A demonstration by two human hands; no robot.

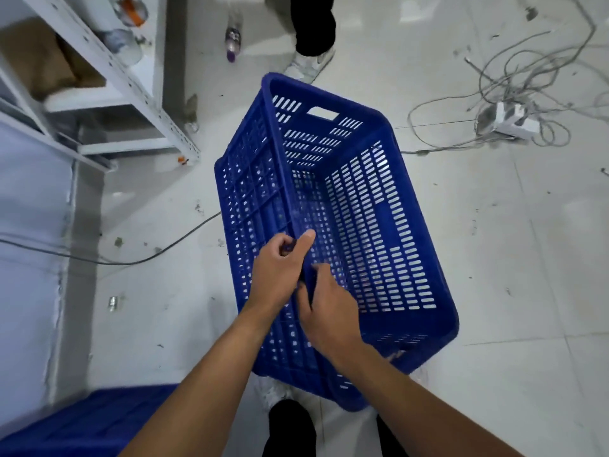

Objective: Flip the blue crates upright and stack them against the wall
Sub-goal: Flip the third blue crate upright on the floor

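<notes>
Far to the left of the tilted crate [362, 206], a white shelving unit [131, 87] stands at the back. Nearer the camera on that same side, a second crate [82, 420], also blue, sits low beside the pale wall [29, 225] (too blurred to say which way up it lies). A grey cable [131, 260] runs across the tiled floor [494, 258] toward the tilted crate's left wall. The tilted crate itself leans with its open mouth turned up and to the right, so the slotted inside walls show and one long rim is the highest edge; whether its low right edge rests on the floor I cannot tell. The left hand [280, 272] grips that high rim, with the thumb laid along the inner face and the fingers curled round the outside. Just right of it and a little nearer the camera, almost touching it, the right hand [329, 308] clasps the same rim, its fingers hooked over the edge and its back turned upward. Beyond the crate's far end, a plastic bottle [233, 41] lies on the floor beside another person's white shoe [309, 65]. Well to the crate's right, a white power strip [514, 122] sits in a tangle of cords.
</notes>
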